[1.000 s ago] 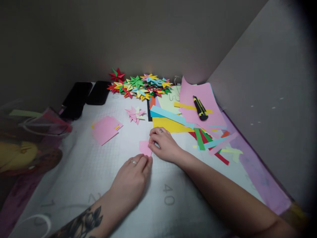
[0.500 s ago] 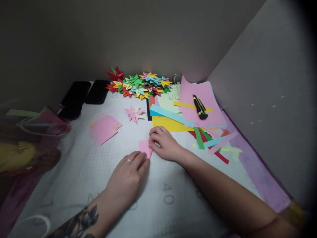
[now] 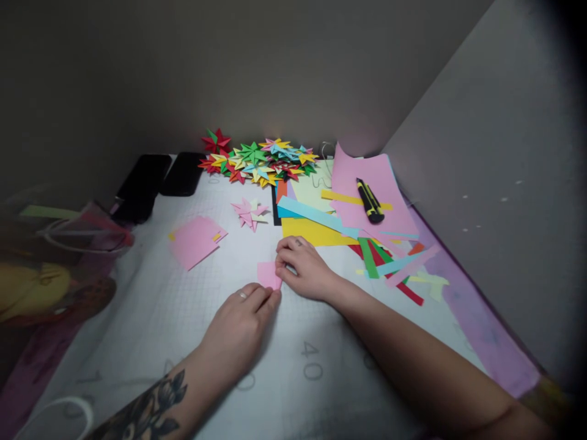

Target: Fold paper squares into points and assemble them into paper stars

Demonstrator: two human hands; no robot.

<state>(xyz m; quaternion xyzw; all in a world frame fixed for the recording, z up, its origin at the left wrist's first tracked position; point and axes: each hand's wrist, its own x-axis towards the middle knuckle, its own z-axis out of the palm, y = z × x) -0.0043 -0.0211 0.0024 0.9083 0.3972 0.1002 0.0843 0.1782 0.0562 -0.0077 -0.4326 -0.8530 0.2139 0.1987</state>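
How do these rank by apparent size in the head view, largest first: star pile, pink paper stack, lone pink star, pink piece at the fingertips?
1. Star pile
2. Pink paper stack
Unranked, both smaller: lone pink star and pink piece; left hand and right hand partly cover the piece.

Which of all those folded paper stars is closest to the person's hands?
The mostly pink star, lying by itself on the white surface; the other stars are bunched farther back, by the wall.
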